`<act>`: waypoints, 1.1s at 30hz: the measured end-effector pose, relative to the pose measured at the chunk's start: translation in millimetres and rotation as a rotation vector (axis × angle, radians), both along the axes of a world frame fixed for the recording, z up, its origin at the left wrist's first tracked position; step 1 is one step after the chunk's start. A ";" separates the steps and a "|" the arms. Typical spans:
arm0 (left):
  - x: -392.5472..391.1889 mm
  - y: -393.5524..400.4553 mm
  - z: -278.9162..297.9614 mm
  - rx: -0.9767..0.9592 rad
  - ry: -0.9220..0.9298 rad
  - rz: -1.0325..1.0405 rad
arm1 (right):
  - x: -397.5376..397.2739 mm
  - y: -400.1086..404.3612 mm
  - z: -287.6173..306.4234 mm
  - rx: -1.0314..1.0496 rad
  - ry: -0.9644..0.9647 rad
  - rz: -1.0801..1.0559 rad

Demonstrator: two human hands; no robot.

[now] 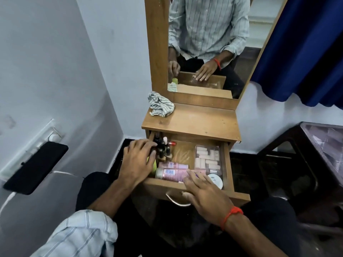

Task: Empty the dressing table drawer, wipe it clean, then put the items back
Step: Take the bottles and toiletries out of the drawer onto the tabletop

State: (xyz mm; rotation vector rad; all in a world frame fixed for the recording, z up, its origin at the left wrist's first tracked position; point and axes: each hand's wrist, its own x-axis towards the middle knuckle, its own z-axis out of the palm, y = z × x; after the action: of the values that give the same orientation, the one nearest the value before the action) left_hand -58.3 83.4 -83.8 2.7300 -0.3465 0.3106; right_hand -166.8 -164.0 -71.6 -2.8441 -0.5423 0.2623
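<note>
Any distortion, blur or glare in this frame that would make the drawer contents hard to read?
Head view: wide-angle bending curves the wall edges and the mirror frame; the left hand and the small bottles it touches look slightly soft; drawer evenly lit, no strong glare, though the clear box shows faint sheen; pink bottle label too small to read.

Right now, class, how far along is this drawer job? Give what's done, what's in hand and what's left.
Done: the drawer is pulled open. In hand: the left hand reaches the small bottles at the drawer's left; the right hand rests over its front edge. Left: pink bottles, clear case and white jar are inside; the cloth lies on the tabletop.
</note>
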 end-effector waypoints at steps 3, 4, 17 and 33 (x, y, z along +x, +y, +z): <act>0.1 4.1 -14.8 -0.034 0.104 0.038 | -6.4 4.1 13.6 0.025 0.116 0.018; -3.0 3.8 -17.2 -0.035 0.129 0.036 | -4.5 3.7 16.0 0.036 0.138 0.036; -17.1 6.5 -20.9 -0.090 0.196 0.041 | 100.2 7.1 -24.3 -0.089 0.376 0.058; -17.6 6.4 -21.7 -0.085 0.185 0.036 | 95.9 1.0 -3.0 -0.103 0.541 0.025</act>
State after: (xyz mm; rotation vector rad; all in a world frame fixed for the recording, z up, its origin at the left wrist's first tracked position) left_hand -75.9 89.9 -105.4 2.6574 -0.2283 0.0785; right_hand -70.9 -163.0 -74.6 -2.6858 -0.4529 1.0472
